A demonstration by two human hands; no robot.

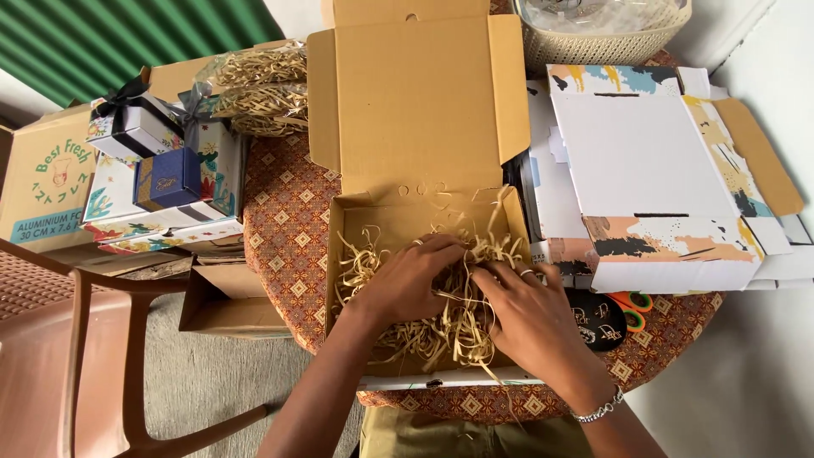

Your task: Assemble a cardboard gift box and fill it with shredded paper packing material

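Patterned tabletop at frame centre carries an open cardboard box, lid flap standing toward the top of the frame, base half filled with shredded paper filler. Left hand and right hand are both down in the filler, meeting at box centre. Fingers are curled and bunched on strands, neither hand nearer; box long axis runs top to bottom of frame.

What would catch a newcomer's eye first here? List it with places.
Dead centre, the left hand and right hand press into pale shredded paper that fills an open brown cardboard box on the patterned round table. To its right lie flattened white boxes with colourful splashes; to its left, stacked gift boxes with ribbons.
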